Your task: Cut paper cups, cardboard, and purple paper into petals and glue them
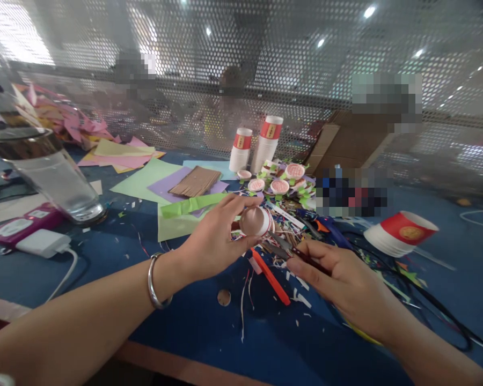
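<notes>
My left hand (221,230) is closed around a cut-down white paper cup (254,221), its round, brownish face turned toward me. In my right hand (342,273) is a dark-handled tool with a metal blade (282,245); whether it is a knife or scissors I cannot tell. The blade's tip is close to the cup's lower right edge. Beneath both hands are paper scraps and an orange-red, pen-like stick (270,276). A small brown disc (224,297) lies on the blue table nearer to me.
Behind the hands stand two stacks of paper cups (268,145) and a pile of cut cup bottoms (279,186). Cardboard (196,181) lies on coloured paper. At left are a glass of water (60,182) and a power strip (28,225); at right, another cup stack (400,233) and black cables (430,300).
</notes>
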Action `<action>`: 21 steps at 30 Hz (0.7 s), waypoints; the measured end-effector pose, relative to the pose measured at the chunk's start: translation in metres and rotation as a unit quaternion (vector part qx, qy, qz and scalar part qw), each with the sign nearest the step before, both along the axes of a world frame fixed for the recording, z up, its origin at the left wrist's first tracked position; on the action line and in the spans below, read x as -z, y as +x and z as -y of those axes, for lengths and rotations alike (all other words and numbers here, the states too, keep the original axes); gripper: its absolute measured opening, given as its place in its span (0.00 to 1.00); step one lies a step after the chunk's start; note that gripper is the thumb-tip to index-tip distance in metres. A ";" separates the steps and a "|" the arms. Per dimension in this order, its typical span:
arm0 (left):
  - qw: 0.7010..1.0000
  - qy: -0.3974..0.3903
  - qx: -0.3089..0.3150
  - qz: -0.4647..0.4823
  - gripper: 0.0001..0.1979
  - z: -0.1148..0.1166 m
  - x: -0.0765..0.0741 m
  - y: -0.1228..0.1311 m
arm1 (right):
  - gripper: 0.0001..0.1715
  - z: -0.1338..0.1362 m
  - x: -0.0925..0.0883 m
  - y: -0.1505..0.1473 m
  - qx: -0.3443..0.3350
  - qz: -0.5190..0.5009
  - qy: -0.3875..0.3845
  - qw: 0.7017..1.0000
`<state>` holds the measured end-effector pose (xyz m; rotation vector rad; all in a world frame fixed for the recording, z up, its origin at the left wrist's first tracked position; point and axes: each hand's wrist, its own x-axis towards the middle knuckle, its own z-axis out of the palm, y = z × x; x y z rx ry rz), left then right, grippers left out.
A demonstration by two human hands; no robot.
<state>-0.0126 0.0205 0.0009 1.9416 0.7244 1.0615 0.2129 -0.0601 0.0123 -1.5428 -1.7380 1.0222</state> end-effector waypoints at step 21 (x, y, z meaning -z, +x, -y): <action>0.938 -0.271 0.152 0.152 0.22 -0.011 -0.002 0.003 | 0.21 0.002 0.000 0.005 0.009 -0.007 0.055 0.998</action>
